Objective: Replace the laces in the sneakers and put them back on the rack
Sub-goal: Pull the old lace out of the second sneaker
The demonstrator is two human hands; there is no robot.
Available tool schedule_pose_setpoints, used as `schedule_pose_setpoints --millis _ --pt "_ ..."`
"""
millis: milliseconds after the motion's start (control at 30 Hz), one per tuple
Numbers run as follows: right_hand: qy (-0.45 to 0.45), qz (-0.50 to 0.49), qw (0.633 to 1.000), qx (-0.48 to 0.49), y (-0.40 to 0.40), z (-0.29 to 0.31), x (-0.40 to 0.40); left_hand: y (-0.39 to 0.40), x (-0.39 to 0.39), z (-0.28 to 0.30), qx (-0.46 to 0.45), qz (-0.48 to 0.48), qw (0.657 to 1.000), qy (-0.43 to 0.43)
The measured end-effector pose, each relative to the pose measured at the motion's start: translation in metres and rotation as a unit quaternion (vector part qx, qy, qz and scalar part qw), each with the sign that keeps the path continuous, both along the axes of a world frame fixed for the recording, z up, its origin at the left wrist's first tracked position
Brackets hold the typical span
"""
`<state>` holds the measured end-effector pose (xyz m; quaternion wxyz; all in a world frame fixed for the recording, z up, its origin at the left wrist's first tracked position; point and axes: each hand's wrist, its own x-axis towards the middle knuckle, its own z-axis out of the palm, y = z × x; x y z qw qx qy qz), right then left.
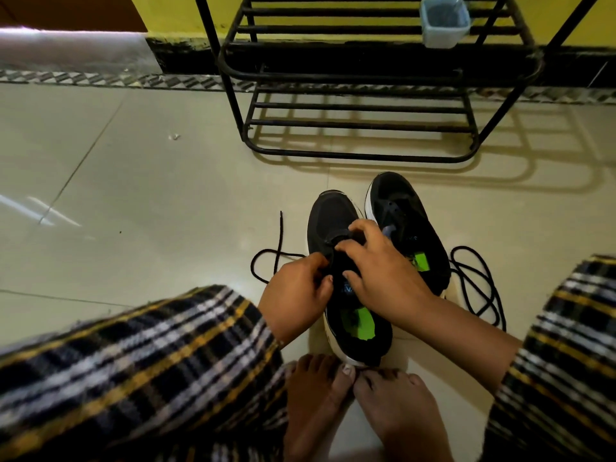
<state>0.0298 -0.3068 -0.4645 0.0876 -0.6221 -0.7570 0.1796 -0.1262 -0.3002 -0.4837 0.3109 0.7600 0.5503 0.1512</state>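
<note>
There is a small blue mark on the tongue of the near sneaker (336, 228), between the two hands, but the letters are too blurred to read. A green patch with no legible print shows on the insole of each shoe.

Both sneakers are black mesh with white soles and stand side by side on the pale tiled floor (150, 181), toes pointing at the rack (360, 75). The far sneaker (405, 221) sits just to the right of the near one, touching it at the toe end, its eyelets bare. The near sneaker's heel rests against the person's bare toes.

The left hand (296, 295) is curled at the left side of the near sneaker's throat, fingertips pinching what looks like the lace (276, 248), which trails out in a loop on the floor to the left. The right hand (376, 265) lies over the tongue with fingers bent down onto the eyelets; whether it pinches the lace or only presses on the shoe cannot be told.

A second lace (480, 281) lies in loose coils on the floor just right of the far sneaker.

The rack is black metal, standing against a yellow wall. A pale blue tub (445, 23) sits on an upper shelf.
</note>
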Motion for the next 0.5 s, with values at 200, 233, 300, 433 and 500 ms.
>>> schedule_pose_setpoints --millis 200,233,300,433,500 --pt "0.005 0.013 1.000 0.016 -0.003 -0.005 -0.001 -0.001 0.000 0.001 0.010 -0.003 1.000 -0.001" --pt "0.016 0.011 1.000 0.023 -0.003 -0.006 0.000 -0.001 0.001 0.001 0.011 -0.003 1.000 0.002" --pt "0.038 0.006 0.999 0.030 -0.002 -0.006 0.002 -0.001 0.002 0.001 0.010 -0.001 1.000 0.006" --pt "0.119 -0.044 0.991 0.039 0.002 -0.006 0.009 -0.001 0.000 0.000 0.011 0.008 1.000 0.014" --pt "0.185 -0.096 0.977 0.034 0.007 -0.004 0.012 -0.001 -0.001 -0.001 0.007 0.018 1.000 0.011"
